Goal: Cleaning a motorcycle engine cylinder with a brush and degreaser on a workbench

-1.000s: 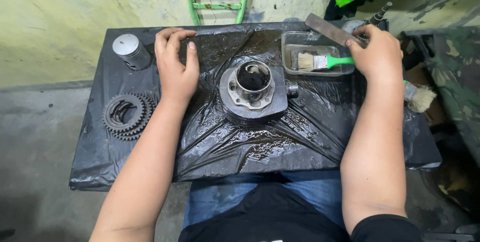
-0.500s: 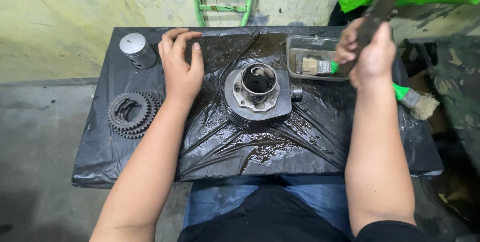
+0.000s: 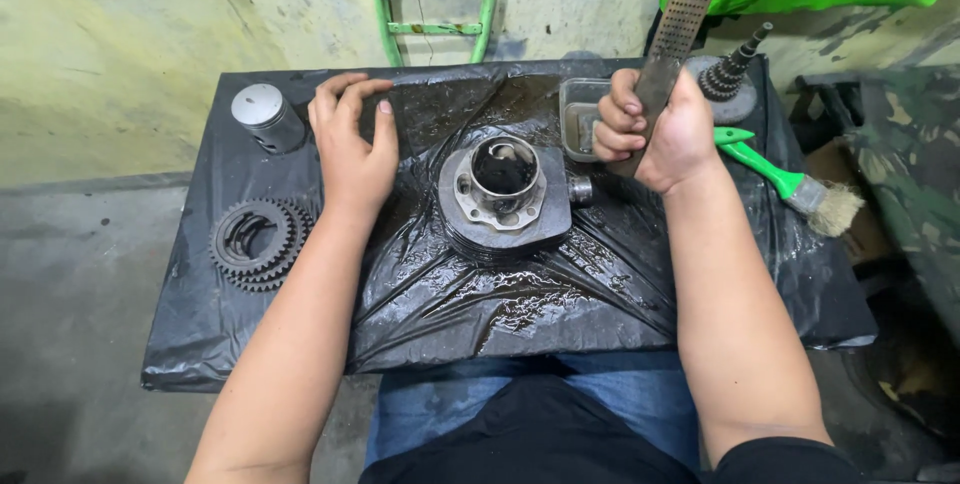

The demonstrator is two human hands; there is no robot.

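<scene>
The right hand (image 3: 655, 124) is closed in a fist around a long metal file (image 3: 675, 34), which stands almost upright above the bench (image 3: 250, 344). The left hand (image 3: 352, 149) lies flat with fingers spread on the wet black plastic sheet (image 3: 520, 294). Between the hands sits a grey engine cylinder (image 3: 503, 194). A small metal tray (image 3: 578, 116) is just behind the right hand, and a green-handled brush (image 3: 790, 182) lies to its right. A piston (image 3: 265, 116) and gears (image 3: 257, 242) are left of the left hand.
</scene>
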